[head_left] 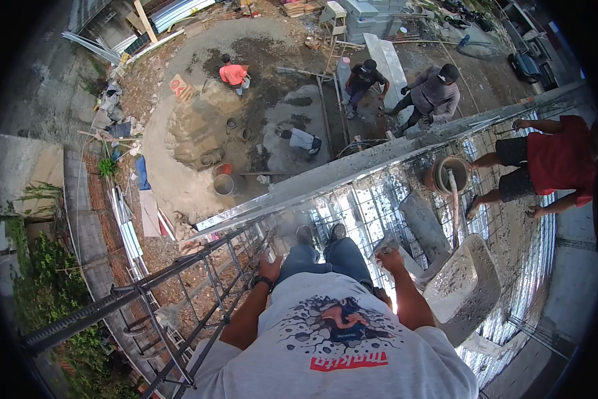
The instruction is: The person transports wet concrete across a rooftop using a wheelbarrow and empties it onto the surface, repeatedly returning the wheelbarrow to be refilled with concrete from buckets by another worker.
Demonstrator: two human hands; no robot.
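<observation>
My left hand (269, 267), with a dark watch on the wrist, hangs beside my left thigh near the rebar cage (212, 279). Its fingers look apart, with nothing visible in them. My right hand (391, 259) is beside my right thigh with the fingers curled. Something greyish shows at its fingertips, too small to make out. Below me, my shoes stand by the steel mesh (362, 206) laid over shiny metal decking. A mortar-smeared wheelbarrow tray (468, 282) lies to my right.
A person in a red shirt (558, 159) stands at the right beside a bucket (440, 176) with a wooden handle in it. A concrete edge beam (299, 189) borders the drop. Several people work below near a sand pile (192, 136) and wet concrete.
</observation>
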